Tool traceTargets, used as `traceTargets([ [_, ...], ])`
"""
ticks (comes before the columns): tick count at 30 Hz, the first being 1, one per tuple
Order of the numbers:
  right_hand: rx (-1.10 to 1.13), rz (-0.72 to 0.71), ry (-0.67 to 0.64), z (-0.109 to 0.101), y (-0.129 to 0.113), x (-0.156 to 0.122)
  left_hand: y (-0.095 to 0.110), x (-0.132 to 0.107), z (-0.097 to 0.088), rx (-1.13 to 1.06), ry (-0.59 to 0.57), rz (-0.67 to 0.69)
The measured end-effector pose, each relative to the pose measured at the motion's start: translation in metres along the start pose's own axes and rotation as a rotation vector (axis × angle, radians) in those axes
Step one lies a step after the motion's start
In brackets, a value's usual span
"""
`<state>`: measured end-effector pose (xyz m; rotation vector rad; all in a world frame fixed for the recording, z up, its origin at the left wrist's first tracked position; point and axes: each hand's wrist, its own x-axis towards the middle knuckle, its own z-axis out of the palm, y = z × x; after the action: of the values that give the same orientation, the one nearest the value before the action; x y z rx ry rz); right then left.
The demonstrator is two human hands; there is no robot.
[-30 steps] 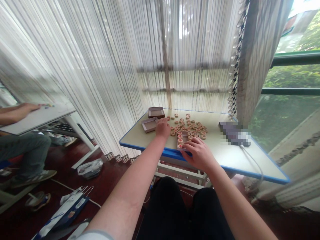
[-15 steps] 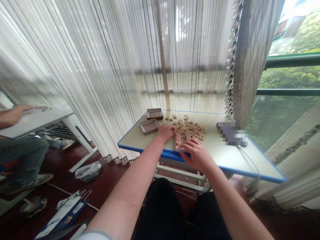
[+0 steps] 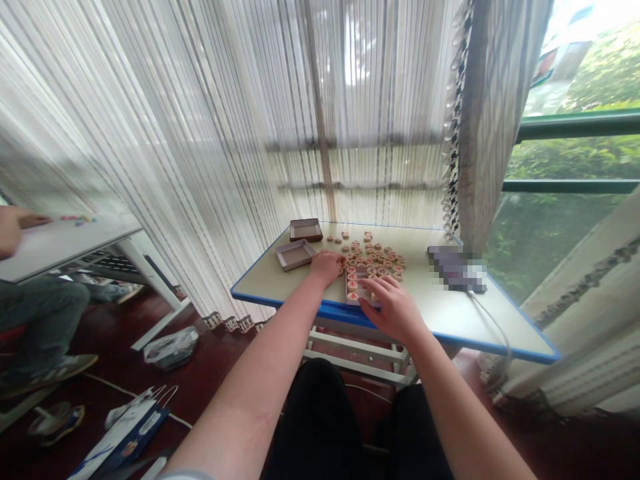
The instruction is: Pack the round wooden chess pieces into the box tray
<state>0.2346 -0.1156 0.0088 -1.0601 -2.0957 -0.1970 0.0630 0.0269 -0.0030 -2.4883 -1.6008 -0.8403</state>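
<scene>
Left hand (image 3: 327, 267) has moved from far discs (image 3: 338, 240) toward the box (image 3: 352, 301); I cannot tell what its grip holds; lay each flat.

Red characters (image 3: 353, 295) on discs (image 3: 352, 285); seemingly unreadable

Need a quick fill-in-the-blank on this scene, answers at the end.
The table has a ____ edge.
Down the left side of the tray, a column of discs carries ____ characters.
The right hand is farther from the shallow boxes than the ____ hand is.
Missing words: blue; red; left.
</scene>
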Motion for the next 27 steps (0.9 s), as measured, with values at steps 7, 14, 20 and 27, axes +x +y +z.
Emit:
traceTargets([
  [7, 0.250, 0.435, 0.065, -0.015, 0.056, 0.028, -0.001, 0.000, 0.001, 0.004, -0.006, 0.008],
  [14, -0.085, 0.647, 0.193, -0.004, 0.152, 0.063, 0.002, 0.004, -0.002, 0.079, -0.044, -0.022],
  [20, -0.135, 0.336, -0.172, 0.030, 0.162, 0.056, 0.002, 0.007, 0.000, 0.088, -0.042, -0.037],
  [27, -0.220, 0.393, -0.226, 0.023, 0.159, 0.056, 0.003, 0.005, -0.002, 0.069, -0.053, -0.056],
])
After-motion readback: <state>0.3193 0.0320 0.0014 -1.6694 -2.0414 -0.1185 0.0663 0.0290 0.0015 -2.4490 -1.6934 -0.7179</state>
